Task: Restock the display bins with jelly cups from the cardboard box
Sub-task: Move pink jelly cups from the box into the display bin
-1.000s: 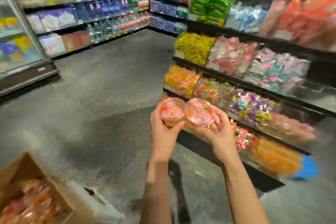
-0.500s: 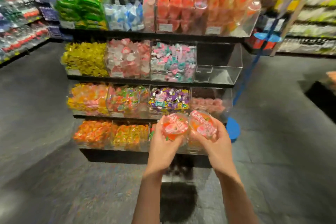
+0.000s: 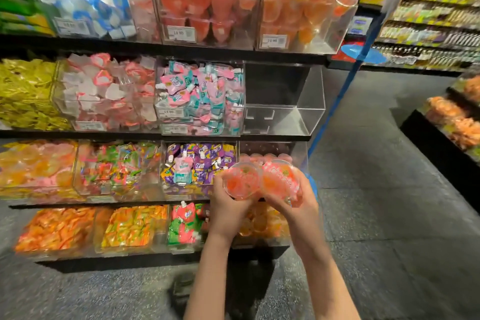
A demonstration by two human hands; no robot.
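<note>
- Landmark: empty clear bin (image 3: 284, 101), right end of the second shelf; its open top and interior give free room.
- Left of it: pouch bin (image 3: 200, 97), packed full, blocks entry.
- Below it: low-filled bin (image 3: 267, 157), space above its cups.
- In front of that bin: left hand (image 3: 228, 209) and right hand (image 3: 293, 205), each holding a jelly cup (image 3: 242, 180).
- Right of landmark: blue pole (image 3: 345, 86), then open floor (image 3: 376, 189).

Blue pole (image 3: 345, 86) beside the shelves; grey floor (image 3: 376, 215); price tag (image 3: 181, 34).
</note>
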